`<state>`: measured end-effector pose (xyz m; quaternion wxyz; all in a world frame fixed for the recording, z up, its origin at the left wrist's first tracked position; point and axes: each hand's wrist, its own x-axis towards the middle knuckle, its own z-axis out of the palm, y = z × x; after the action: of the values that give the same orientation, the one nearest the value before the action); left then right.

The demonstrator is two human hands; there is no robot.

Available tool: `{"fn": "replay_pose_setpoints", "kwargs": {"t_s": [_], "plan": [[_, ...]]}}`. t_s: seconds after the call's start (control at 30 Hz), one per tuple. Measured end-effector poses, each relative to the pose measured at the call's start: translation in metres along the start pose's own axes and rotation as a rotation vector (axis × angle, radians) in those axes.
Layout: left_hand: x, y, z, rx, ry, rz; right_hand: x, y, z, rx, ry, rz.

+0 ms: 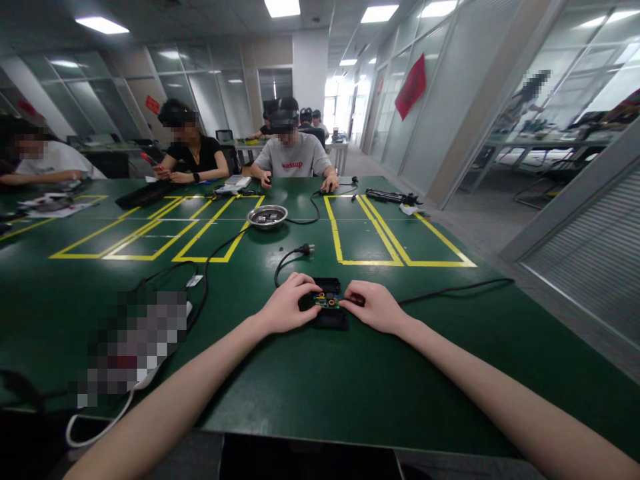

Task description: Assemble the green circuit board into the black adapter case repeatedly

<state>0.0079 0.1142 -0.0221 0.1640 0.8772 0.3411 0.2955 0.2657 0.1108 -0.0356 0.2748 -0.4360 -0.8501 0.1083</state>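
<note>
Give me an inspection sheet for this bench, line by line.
Surface: green table, yellow tape boxes marked on it.
Job's things: black case lying open, circuit board inside.
Clutter: metal bowl holding small parts; black tool at the far edge.
Grips: left hand curled on the case's left side; right hand fingertips at its right side.
Cables: plug lead loose behind the case; black cable runs right; white cable near left.
Surroundings: co-workers seated opposite, glass partitions, red flag.

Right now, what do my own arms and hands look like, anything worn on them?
The left hand and right hand are bare: no gloves, rings, watch or wristband, and no sleeves show along either arm.
</note>
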Motion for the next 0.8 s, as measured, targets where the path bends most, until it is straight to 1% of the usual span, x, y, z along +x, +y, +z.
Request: {"fn": "replay_pose_setpoints", "kwargs": {"t_s": [0.17, 0.27, 0.4, 0.47, 0.57, 0.63, 0.67, 0.73, 0.8], "plan": [[0.001, 0.002, 0.002, 0.043, 0.024, -0.028, 0.002, -0.001, 0.001, -0.022, 0.028, 0.026], [0.0, 0.001, 0.0, 0.043, 0.046, -0.069, 0.002, -0.001, 0.001, -0.023, 0.051, 0.018], [-0.001, -0.004, -0.004, 0.026, 0.039, -0.122, 0.001, 0.0, 0.001, -0.008, 0.075, 0.009], [-0.001, -0.007, -0.007, 0.019, 0.03, -0.124, 0.001, -0.001, 0.0, 0.005, 0.093, 0.003], [0.001, -0.006, -0.013, -0.039, 0.062, -0.093, 0.0, -0.004, -0.005, 0.047, 0.152, -0.02], [0.002, -0.003, -0.018, -0.1, 0.092, -0.062, -0.002, -0.008, -0.01, 0.096, 0.174, -0.058], [0.001, -0.001, -0.021, -0.131, 0.086, -0.049, -0.004, -0.011, -0.013, 0.125, 0.168, -0.09], [0.0, 0.003, -0.027, -0.175, 0.066, -0.045, -0.006, -0.015, -0.018, 0.177, 0.122, -0.168], [-0.003, 0.005, -0.03, -0.201, 0.018, -0.051, -0.009, -0.019, -0.022, 0.21, 0.067, -0.242]]}}
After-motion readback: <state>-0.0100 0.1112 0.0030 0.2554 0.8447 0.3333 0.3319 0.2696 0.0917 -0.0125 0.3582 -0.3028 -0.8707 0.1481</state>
